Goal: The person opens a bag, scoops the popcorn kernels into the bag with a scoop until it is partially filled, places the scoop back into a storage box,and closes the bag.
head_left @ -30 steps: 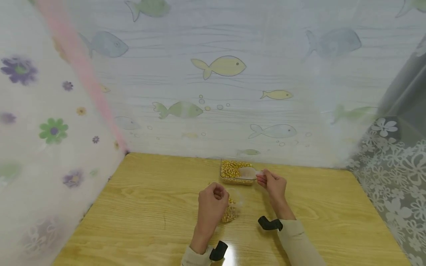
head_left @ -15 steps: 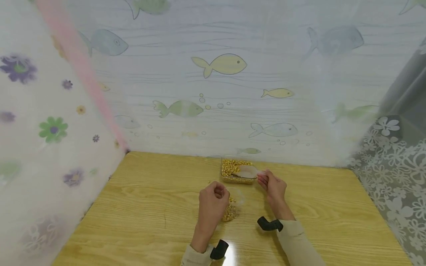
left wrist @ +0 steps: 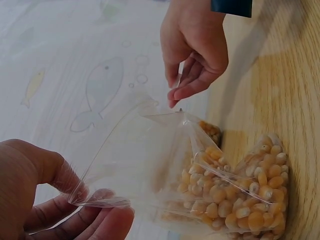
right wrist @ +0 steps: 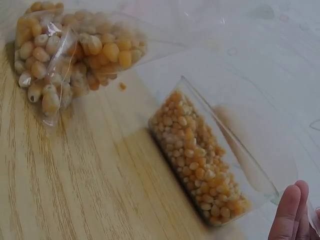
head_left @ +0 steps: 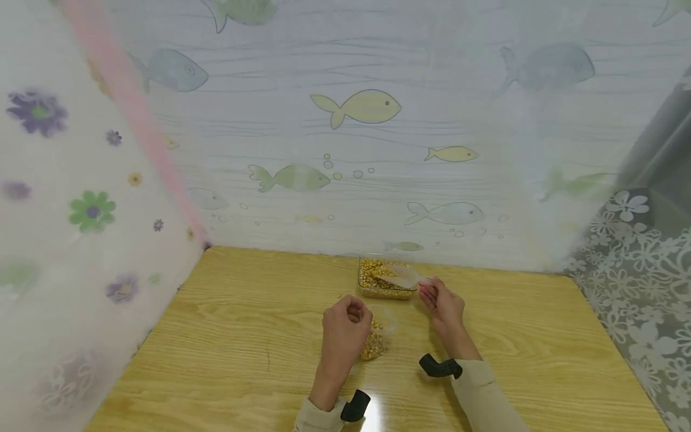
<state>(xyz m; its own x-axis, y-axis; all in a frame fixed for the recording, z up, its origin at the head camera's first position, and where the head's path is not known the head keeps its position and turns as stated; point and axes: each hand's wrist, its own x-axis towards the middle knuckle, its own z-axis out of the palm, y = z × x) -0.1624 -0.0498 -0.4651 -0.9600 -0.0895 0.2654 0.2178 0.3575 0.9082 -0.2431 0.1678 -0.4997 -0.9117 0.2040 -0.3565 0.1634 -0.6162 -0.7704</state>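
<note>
My left hand (head_left: pixel 345 330) pinches the mouth of a clear plastic bag (left wrist: pixel 145 165), holding it up and spread. Yellow corn kernels (left wrist: pixel 260 195) fill the bag's lower part, which rests on the table. Farther back, a clear rectangular container (head_left: pixel 385 293) holds more loose corn kernels (right wrist: pixel 192 160). My right hand (head_left: pixel 445 309) grips the handle of a pale translucent scoop (head_left: pixel 405 276) at the container's right end. The scoop's blade lies tilted inside the container, with kernels at its front. In the right wrist view, only some fingers (right wrist: pixel 290 212) of that hand show.
The wood-grain table (head_left: pixel 243 342) stretches to both sides of the hands. Close behind the container hangs a fish-print curtain (head_left: pixel 367 198). A stray kernel (right wrist: pixel 122 86) lies between the bag and the container.
The scoop has tilted and risen slightly among the kernels, and some now lie at its front. My right hand has barely shifted; my left hand keeps its hold on the bag.
</note>
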